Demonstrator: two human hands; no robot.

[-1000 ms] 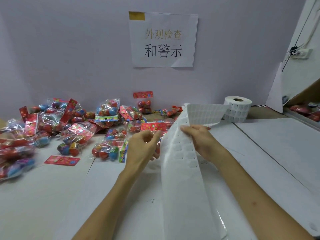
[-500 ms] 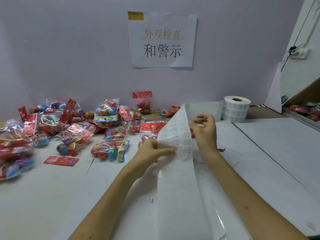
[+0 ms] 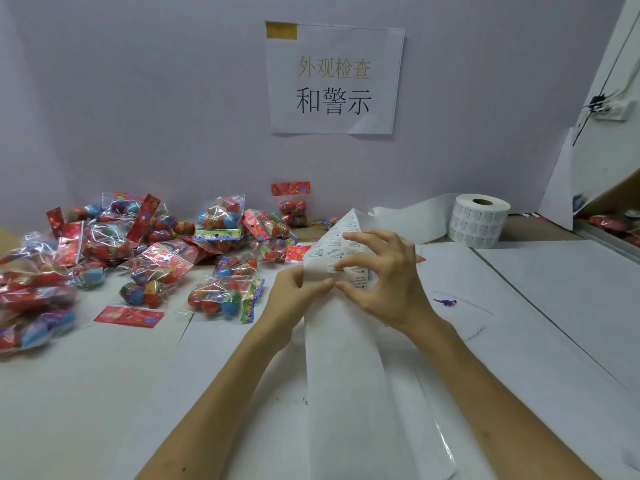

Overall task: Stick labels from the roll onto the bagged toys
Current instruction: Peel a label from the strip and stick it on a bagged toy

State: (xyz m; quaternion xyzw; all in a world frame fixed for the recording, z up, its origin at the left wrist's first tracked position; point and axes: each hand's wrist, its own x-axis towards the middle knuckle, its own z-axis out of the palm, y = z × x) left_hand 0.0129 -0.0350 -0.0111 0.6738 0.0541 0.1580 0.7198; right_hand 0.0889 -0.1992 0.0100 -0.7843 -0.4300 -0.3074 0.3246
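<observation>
The label strip (image 3: 346, 358) stands up in the middle of the table, folded into a peak just in front of the person, and both hands are on it. The left hand (image 3: 294, 292) pinches the strip's left edge, thumb on the front and fingers hidden behind the paper. The right hand (image 3: 384, 278) curls over the printed face, thumb and forefinger closing on the strip at a row of small labels right beside the left thumb. Whether a label has come loose under those fingertips, I cannot tell.

The labels near the peak carry dark print, too small to read. Below the hands the strip runs down toward the camera as plain white. Behind the peak it trails back to the roll (image 3: 479, 220), which stands on end at the back right, rows of labels around its side.

The bagged toys (image 3: 156, 258) lie heaped on the left of the white table (image 3: 554, 306): clear bags of red and blue balls with red patterned header cards. One bag stands against the wall. A loose red card (image 3: 128, 316) lies flat near the front of the pile, and a small purple mark (image 3: 446, 302) sits right of the hands.

On the wall, a sign (image 3: 334, 77) reads 外观检查 in gold above 和警示 in black, with yellow tape (image 3: 281, 31) at its top left corner.
</observation>
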